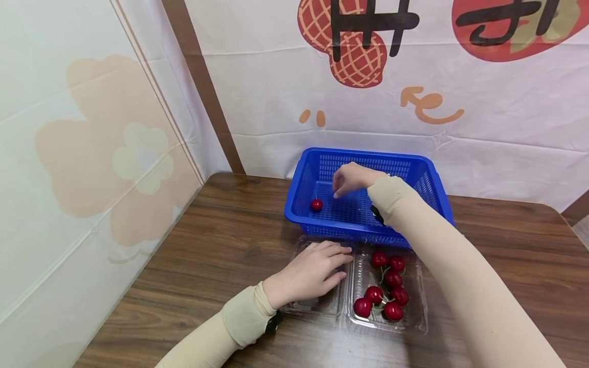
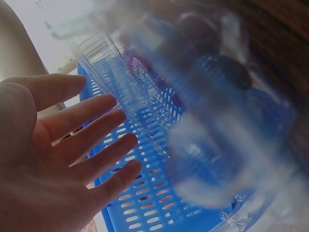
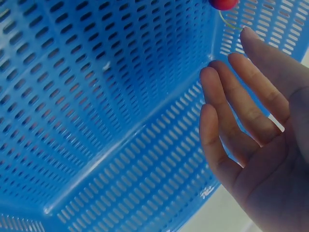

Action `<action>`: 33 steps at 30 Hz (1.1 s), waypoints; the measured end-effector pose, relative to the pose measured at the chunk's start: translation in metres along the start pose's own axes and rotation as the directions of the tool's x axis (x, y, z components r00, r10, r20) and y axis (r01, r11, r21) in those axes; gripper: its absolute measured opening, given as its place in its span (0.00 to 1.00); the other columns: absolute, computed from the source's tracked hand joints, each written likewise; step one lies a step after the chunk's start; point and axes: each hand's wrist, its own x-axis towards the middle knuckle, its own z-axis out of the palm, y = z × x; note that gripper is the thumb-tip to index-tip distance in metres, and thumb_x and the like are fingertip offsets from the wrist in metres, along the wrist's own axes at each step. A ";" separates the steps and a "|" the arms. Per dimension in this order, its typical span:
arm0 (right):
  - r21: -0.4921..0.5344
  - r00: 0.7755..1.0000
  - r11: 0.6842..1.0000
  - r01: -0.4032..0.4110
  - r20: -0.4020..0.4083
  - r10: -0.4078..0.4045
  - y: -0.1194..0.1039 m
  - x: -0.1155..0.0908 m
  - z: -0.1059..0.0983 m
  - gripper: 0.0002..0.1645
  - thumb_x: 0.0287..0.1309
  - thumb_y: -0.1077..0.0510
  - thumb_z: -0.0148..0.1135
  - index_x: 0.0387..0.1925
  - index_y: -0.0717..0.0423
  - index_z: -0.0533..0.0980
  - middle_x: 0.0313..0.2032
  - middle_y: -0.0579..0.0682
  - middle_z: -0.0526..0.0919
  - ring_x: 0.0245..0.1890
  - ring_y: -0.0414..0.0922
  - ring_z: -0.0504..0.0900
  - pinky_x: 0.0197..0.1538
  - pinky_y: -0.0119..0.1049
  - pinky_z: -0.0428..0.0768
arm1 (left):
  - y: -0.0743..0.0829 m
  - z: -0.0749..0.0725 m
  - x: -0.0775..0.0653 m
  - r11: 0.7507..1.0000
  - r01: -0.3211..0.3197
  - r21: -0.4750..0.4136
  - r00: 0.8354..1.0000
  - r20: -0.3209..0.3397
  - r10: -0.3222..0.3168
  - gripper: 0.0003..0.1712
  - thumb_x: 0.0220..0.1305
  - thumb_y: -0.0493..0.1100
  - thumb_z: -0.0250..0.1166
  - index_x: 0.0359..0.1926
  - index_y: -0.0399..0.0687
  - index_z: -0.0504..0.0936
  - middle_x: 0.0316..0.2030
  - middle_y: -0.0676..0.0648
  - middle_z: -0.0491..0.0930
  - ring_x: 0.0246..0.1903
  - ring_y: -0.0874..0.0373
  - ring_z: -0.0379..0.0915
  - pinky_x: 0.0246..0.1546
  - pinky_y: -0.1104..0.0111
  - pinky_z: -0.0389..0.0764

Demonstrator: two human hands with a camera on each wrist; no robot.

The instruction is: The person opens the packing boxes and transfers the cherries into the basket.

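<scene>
A blue perforated basket (image 1: pixel 368 225) stands on the table, with one red cherry (image 1: pixel 316 205) on its floor near the left end. My right hand (image 1: pixel 352 179) hangs inside the basket, to the right of that cherry. Its fingers bend loosely and hold nothing; in the right wrist view the cherry (image 3: pixel 223 4) and its stem show just beyond the thumb tip. In front of the basket lies an opened clear plastic clamshell box (image 1: pixel 421 312). Several stemmed cherries (image 1: pixel 393 278) lie in its right half. Fingers extended, my left hand (image 1: pixel 313 271) rests over the left half.
The brown wooden table (image 1: pixel 193 271) reaches the printed cloth (image 1: pixel 257 117) behind the basket. Another cloth (image 1: pixel 92 204) hangs along the left edge. My right forearm (image 1: pixel 442 245) crosses above the basket's front right rim.
</scene>
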 end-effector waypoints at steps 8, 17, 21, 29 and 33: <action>-0.032 0.998 0.999 0.041 -0.037 -0.042 0.006 -0.016 -0.003 0.12 0.49 0.54 0.67 0.34 0.57 0.80 0.33 0.52 0.84 0.33 0.45 0.79 0.42 0.44 0.79 | 0.000 0.001 0.001 1.000 0.000 0.002 1.000 0.004 0.000 0.20 0.62 0.49 0.56 0.52 0.48 0.79 0.55 0.49 0.76 0.55 0.55 0.67 0.52 0.61 0.73; -0.058 0.997 0.997 0.053 -0.043 -0.056 0.010 -0.034 -0.009 0.11 0.50 0.52 0.66 0.33 0.55 0.80 0.33 0.51 0.85 0.32 0.43 0.80 0.41 0.43 0.80 | 0.002 0.001 0.002 1.000 0.005 0.002 1.000 0.013 -0.005 0.20 0.62 0.49 0.55 0.52 0.48 0.79 0.56 0.49 0.76 0.55 0.56 0.66 0.53 0.61 0.72; -0.075 0.997 0.996 0.050 -0.053 -0.054 0.009 -0.042 -0.016 0.10 0.52 0.51 0.64 0.33 0.53 0.80 0.32 0.49 0.84 0.31 0.42 0.79 0.39 0.43 0.80 | 0.002 0.000 0.002 1.000 0.003 -0.001 1.000 0.011 -0.003 0.20 0.62 0.50 0.55 0.52 0.48 0.79 0.56 0.49 0.76 0.55 0.56 0.67 0.53 0.60 0.72; -0.112 0.994 0.990 0.082 -0.069 -0.090 0.005 -0.056 -0.025 0.10 0.52 0.51 0.64 0.33 0.52 0.80 0.31 0.49 0.83 0.30 0.41 0.79 0.38 0.42 0.81 | 0.002 0.000 0.003 1.000 0.006 -0.004 1.000 0.011 -0.006 0.20 0.63 0.49 0.55 0.53 0.48 0.79 0.56 0.49 0.76 0.55 0.55 0.66 0.53 0.60 0.72; -0.133 0.993 0.987 0.090 -0.069 -0.100 0.005 -0.061 -0.027 0.09 0.53 0.52 0.63 0.33 0.52 0.80 0.30 0.48 0.83 0.29 0.41 0.79 0.38 0.42 0.81 | 0.002 0.000 0.003 1.000 0.011 -0.008 1.000 0.018 -0.011 0.20 0.63 0.49 0.55 0.53 0.48 0.79 0.56 0.49 0.76 0.55 0.55 0.66 0.54 0.60 0.72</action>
